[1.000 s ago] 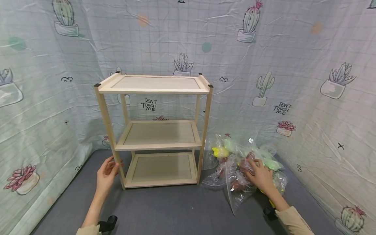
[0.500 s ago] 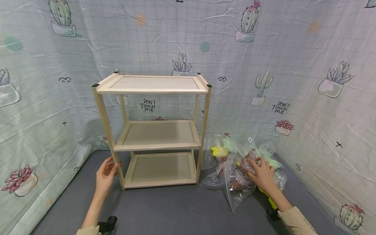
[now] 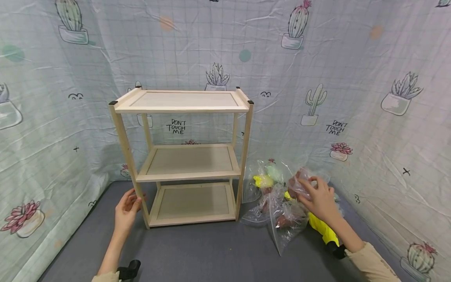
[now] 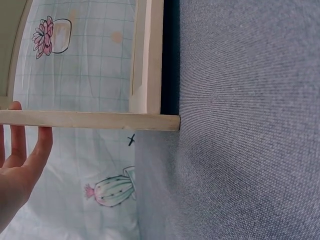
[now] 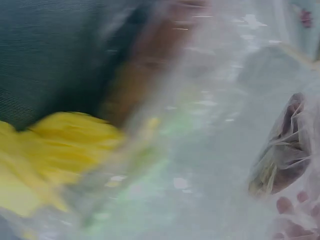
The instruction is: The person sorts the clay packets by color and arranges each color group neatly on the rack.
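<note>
A three-tier wooden shelf (image 3: 190, 160) stands upright on the dark grey surface. My left hand (image 3: 126, 209) holds its front left leg low down, thumb on one side and fingers on the other; the left wrist view shows fingers both sides of the leg (image 4: 90, 119). To the right of the shelf, my right hand (image 3: 321, 199) pinches a clear plastic bag (image 3: 298, 181) with something reddish-brown inside. That bag is raised over a heap of other clear bags (image 3: 273, 211). Blurred clear plastic fills much of the right wrist view, where the hand itself is hidden.
Bright yellow material (image 3: 322, 229) lies under my right forearm and shows again as yellow folds (image 5: 70, 145) in the right wrist view. A yellow piece (image 3: 263, 181) and pale green pieces (image 3: 274, 172) sit in the heap. A cactus-print curtain (image 3: 275, 70) encloses the surface.
My right hand has shifted right and slightly up, lifting the bag with reddish-brown contents from the heap. More of the yellow material is uncovered. My left hand stays on the shelf leg.
</note>
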Available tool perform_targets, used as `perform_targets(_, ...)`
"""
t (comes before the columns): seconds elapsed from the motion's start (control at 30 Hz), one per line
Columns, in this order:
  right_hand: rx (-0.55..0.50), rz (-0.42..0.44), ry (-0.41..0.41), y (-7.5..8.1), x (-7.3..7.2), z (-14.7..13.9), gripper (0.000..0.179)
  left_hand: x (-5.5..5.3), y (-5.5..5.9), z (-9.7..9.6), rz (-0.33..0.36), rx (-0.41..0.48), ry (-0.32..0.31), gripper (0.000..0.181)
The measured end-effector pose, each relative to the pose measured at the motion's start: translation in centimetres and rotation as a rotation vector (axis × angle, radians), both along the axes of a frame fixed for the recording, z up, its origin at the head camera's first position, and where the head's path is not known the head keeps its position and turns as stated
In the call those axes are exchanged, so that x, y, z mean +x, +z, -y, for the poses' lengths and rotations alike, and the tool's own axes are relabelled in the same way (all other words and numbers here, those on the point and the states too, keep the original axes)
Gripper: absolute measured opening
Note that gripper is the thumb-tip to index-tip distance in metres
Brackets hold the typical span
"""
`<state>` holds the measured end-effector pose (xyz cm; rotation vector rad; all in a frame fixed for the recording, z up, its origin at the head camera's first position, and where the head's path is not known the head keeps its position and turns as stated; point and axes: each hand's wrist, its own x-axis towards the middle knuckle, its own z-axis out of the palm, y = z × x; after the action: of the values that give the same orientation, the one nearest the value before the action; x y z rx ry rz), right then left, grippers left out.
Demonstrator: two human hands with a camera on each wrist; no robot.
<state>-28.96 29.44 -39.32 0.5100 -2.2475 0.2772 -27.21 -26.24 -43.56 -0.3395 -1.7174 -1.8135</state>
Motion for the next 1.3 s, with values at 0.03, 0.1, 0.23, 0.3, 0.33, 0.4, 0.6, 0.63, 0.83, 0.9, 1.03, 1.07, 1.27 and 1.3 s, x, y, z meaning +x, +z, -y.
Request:
perform_targets(0.03, -0.002, -0.003, 0.012, 0.7, 0.2, 0.2, 0.053, 0.0, 0.0, 0.0, -0.001, -0.005, -0.003, 0.030)
perform_targets(0.1, -0.004, -0.017, 0.031, 2.3, 0.5, 0.6, 0.053, 0.0, 0.1, 0.1, -0.001, -0.015, -0.009, 0.030)
perform_targets(0.23, -0.024, -0.052, 0.079, 5.9, 1.2, 1.6, 0.049, 0.0, 0.0, 0.3, -0.001, -0.034, -0.022, 0.032)
perform_targets(0.3, -0.034, -0.094, 0.114, 7.8, 1.5, 2.1, 0.044, -0.1, -0.1, 0.3, -0.001, -0.044, -0.023, 0.033)
perform_targets(0.33, -0.038, -0.115, 0.134, 8.8, 1.7, 2.3, 0.041, -0.2, -0.2, 0.4, -0.003, -0.047, -0.026, 0.034)
perform_targets(0.4, -0.050, -0.166, 0.169, 10.6, 2.1, 2.7, 0.038, -0.2, -0.2, 0.4, -0.008, -0.054, -0.026, 0.034)
perform_targets(0.6, -0.081, -0.234, 0.227, 15.9, 3.8, 4.3, 0.041, -0.3, -0.1, 0.4, 0.001, -0.071, -0.019, 0.032)
perform_targets(0.63, -0.089, -0.232, 0.242, 16.7, 4.0, 4.6, 0.042, -0.3, -0.1, 0.4, 0.006, -0.073, -0.012, 0.032)
perform_targets(0.83, -0.098, -0.252, 0.301, 20.2, 4.5, 6.2, 0.040, -0.1, -0.1, 0.3, 0.021, -0.092, 0.022, 0.031)
perform_targets(0.9, -0.094, -0.259, 0.307, 21.1, 4.6, 6.8, 0.038, -0.1, -0.1, 0.3, 0.019, -0.092, 0.025, 0.032)
perform_targets(1.03, -0.107, -0.232, 0.302, 22.8, 4.9, 8.2, 0.039, -0.1, -0.1, 0.3, 0.019, -0.100, 0.034, 0.033)
perform_targets(1.07, -0.115, -0.223, 0.299, 23.1, 4.9, 8.6, 0.039, -0.1, 0.0, 0.3, 0.022, -0.112, 0.041, 0.033)
perform_targets(1.27, -0.127, -0.200, 0.327, 24.9, 4.6, 11.1, 0.041, 0.1, 0.1, 0.3, 0.047, -0.155, 0.062, 0.035)
perform_targets(1.3, -0.125, -0.201, 0.334, 25.2, 4.5, 11.5, 0.041, 0.1, 0.0, 0.3, 0.048, -0.151, 0.057, 0.036)
